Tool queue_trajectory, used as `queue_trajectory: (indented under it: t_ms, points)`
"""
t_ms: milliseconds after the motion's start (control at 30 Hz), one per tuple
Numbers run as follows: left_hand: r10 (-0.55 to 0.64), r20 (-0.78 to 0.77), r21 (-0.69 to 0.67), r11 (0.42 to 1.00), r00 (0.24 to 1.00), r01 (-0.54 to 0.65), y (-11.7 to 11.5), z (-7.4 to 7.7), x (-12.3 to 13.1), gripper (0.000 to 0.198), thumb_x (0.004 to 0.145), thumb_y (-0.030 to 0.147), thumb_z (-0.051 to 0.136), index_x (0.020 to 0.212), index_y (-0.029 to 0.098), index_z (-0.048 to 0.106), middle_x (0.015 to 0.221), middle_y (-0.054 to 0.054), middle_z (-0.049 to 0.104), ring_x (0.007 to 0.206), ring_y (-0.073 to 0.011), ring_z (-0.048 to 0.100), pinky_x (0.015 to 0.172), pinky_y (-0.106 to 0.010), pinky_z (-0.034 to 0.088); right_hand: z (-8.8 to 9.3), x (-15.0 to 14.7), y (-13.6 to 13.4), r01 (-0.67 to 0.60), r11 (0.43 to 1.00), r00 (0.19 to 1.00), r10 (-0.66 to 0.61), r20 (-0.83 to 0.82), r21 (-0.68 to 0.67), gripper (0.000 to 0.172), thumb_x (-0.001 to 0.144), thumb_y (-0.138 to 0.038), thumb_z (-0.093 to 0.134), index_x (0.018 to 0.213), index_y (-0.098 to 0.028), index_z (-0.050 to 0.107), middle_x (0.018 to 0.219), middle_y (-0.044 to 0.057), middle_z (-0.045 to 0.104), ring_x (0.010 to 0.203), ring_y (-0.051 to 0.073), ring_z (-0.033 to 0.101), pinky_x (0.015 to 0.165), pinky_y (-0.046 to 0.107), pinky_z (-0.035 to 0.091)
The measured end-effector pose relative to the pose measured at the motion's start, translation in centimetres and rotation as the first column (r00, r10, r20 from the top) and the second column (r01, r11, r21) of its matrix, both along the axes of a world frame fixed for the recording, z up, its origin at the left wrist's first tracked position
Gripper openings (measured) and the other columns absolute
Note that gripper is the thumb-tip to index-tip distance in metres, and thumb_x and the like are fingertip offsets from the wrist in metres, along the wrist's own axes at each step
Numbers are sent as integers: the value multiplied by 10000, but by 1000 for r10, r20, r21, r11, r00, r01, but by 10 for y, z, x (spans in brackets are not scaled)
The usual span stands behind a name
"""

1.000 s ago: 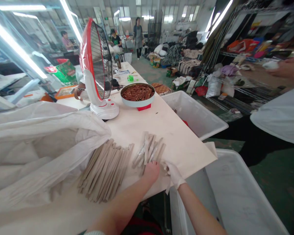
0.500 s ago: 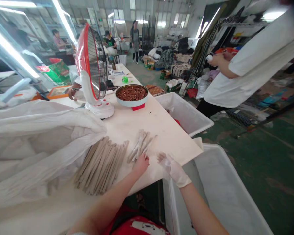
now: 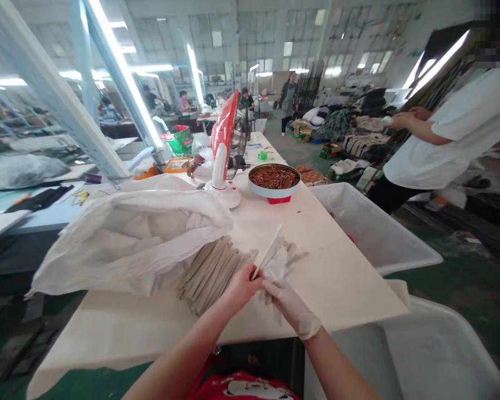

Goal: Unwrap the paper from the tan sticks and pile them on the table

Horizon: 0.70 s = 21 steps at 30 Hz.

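Observation:
My left hand [image 3: 242, 289], bare, closes around the lower end of a thin pale stick [image 3: 268, 250] that slants up and to the right. My right hand [image 3: 289, 307], in a white glove, lies just beside it, against a small loose bunch of pale strips with white wrapping [image 3: 277, 265]. Its exact grip is hidden. To the left of both hands, a stack of beige flat strips [image 3: 209, 275] rests on the white table [image 3: 341, 278], partly under the edge of a large white sack [image 3: 129, 240].
A round tin of brown sticks [image 3: 274, 178] and a red-and-white fan [image 3: 225, 141] stand farther along the table. White plastic bins [image 3: 370, 222] sit along its right side. A co-worker in a white shirt [image 3: 445, 136] stands at the right.
My hands have come together and the view has swung left. The small bunch of strips now sits between my hands, with a thin stick rising from my left hand.

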<state>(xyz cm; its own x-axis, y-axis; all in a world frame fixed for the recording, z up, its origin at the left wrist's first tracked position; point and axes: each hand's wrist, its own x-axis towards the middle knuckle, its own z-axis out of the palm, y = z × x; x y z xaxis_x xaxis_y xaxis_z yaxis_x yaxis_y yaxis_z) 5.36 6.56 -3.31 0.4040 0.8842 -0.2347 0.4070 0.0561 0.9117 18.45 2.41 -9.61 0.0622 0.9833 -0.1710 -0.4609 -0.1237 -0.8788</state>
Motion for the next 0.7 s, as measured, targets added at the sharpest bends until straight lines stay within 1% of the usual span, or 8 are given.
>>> queue_trajectory:
  t_ms: [100, 200, 267, 333, 433, 533, 633, 700]
  points:
    - [-21, -37, 76, 997, 999, 24, -2, 12, -28, 284, 822, 418, 459, 721, 163, 533, 614, 42, 469, 550, -89, 398, 517, -215, 292, 10, -6, 12, 51, 999, 995, -52, -79, -19, 214, 706, -389, 703, 696, -190, 626, 557, -52, 535, 493, 80, 423, 485, 217, 359]
    - [-21, -131, 147, 988, 991, 40, -11, 17, -62, 361, 864, 450, 398, 756, 158, 581, 629, 26, 510, 590, -108, 451, 540, -217, 316, 17, 4, 26, 132, 991, 971, -133, -197, -21, 287, 673, -375, 735, 600, -191, 528, 493, -72, 454, 427, 63, 338, 422, 209, 299]
    - [-35, -195, 145, 987, 980, 64, -18, 18, -83, 380, 875, 456, 383, 836, 159, 617, 646, 16, 552, 609, -125, 489, 549, -220, 341, 19, 11, 32, 134, 991, 963, -134, -235, -19, 328, 681, -386, 730, 580, -194, 485, 477, -71, 433, 407, 61, 313, 401, 214, 281]
    - [-45, -244, 159, 984, 969, 86, -23, 18, -96, 390, 876, 465, 393, 937, 166, 636, 741, -10, 627, 682, -149, 550, 601, -226, 391, 21, 13, 34, 112, 993, 955, -113, -276, -22, 332, 706, -410, 708, 596, -195, 479, 482, -68, 434, 398, 61, 310, 394, 219, 281]
    - [-21, -322, 246, 963, 946, 105, -27, 20, -104, 391, 862, 457, 443, 1055, 174, 632, 946, -53, 679, 863, -190, 600, 749, -249, 434, 24, 11, 33, 76, 996, 929, -86, -360, -40, 315, 720, -417, 698, 632, -190, 499, 495, -73, 431, 387, 50, 293, 388, 213, 270]
    - [-35, -406, 291, 942, 913, 165, -27, 24, -103, 391, 870, 440, 439, 1094, 180, 627, 993, -67, 680, 907, -202, 607, 787, -265, 437, 29, 7, 31, 57, 997, 915, -73, -397, -52, 295, 723, -405, 702, 646, -186, 519, 514, -71, 434, 395, 46, 292, 385, 206, 267]
    - [-48, -470, 312, 925, 881, 217, -26, 28, -102, 377, 876, 434, 433, 1091, 196, 632, 1001, -65, 679, 911, -207, 612, 789, -276, 439, 32, 9, 24, 97, 994, 931, -111, -348, -57, 274, 703, -396, 720, 656, -190, 546, 554, -57, 479, 450, 62, 366, 427, 208, 323]
    - [-45, -499, 325, 916, 866, 235, -27, 30, -103, 370, 878, 434, 428, 1085, 207, 635, 999, -62, 680, 907, -209, 616, 782, -279, 441, 35, 14, 18, 123, 992, 962, -129, -242, -38, 264, 711, -401, 711, 651, -192, 563, 571, -49, 509, 487, 74, 403, 477, 214, 358]
